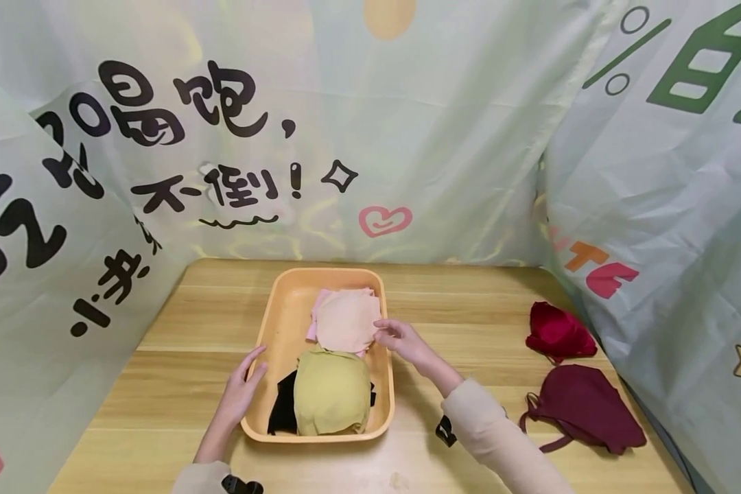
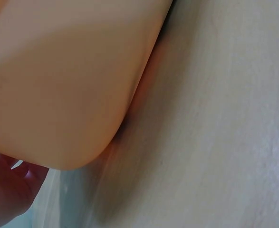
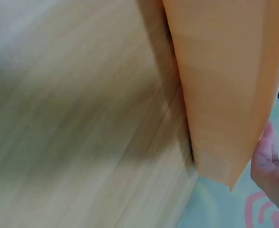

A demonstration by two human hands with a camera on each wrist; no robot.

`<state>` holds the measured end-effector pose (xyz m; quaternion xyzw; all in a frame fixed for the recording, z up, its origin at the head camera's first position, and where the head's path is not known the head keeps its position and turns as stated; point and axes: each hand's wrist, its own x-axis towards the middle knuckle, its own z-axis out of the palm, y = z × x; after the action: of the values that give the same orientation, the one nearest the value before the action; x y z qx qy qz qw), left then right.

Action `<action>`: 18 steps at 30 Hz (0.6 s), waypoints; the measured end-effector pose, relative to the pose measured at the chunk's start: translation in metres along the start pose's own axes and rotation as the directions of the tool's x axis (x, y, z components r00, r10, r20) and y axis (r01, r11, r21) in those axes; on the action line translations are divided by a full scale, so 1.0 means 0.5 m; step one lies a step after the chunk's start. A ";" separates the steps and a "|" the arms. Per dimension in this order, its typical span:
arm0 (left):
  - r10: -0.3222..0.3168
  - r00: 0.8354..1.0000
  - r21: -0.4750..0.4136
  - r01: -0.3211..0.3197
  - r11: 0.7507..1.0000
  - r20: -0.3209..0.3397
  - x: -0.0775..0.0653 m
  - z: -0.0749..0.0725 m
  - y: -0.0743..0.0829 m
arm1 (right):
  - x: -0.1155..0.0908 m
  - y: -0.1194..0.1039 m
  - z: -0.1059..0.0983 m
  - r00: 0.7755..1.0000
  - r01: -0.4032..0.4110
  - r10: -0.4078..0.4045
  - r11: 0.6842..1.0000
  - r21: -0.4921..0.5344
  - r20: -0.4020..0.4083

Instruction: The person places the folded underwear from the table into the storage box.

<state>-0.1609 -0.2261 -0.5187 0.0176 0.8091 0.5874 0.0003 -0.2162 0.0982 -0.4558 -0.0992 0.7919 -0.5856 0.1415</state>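
An orange plastic tray (image 1: 282, 302) lies on the wooden table with folded garments inside. At its far right is a pale pink folded cloth garment (image 1: 348, 321). A yellow, dome-shaped folded bra (image 1: 332, 391) fills the near end, over a black garment (image 1: 283, 406). My left hand (image 1: 239, 391) is at the tray's left rim, its fingers loosely bent and holding nothing. Across from it, my right hand (image 1: 405, 342) is at the right rim beside the pink garment, fingertips right at the garment's edge. The right wrist view shows these fingers (image 3: 267, 145) against the tray's outer wall.
On the right side of the table (image 1: 469, 302) lie a bright red bra (image 1: 558, 332) and, nearer, a dark maroon bra (image 1: 586, 408) with its straps trailing left. Printed fabric curtains (image 1: 457, 137) hang behind the table and along both sides.
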 end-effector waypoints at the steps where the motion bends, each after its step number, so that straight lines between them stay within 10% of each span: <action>1: 0.001 1.000 -0.002 -0.001 1.000 0.002 0.000 0.000 0.001 | -0.004 0.001 -0.001 1.000 0.003 -0.003 1.000 0.006 0.007; 18: -0.012 1.000 0.011 0.012 1.000 0.007 0.000 -0.001 0.002 | -0.063 0.029 -0.027 0.989 -0.055 0.070 0.991 0.121 -0.126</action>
<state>-0.1608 -0.2263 -0.5176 0.0151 0.8124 0.5829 0.0065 -0.1911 0.1249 -0.4627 -0.0273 0.7665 -0.6315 0.1134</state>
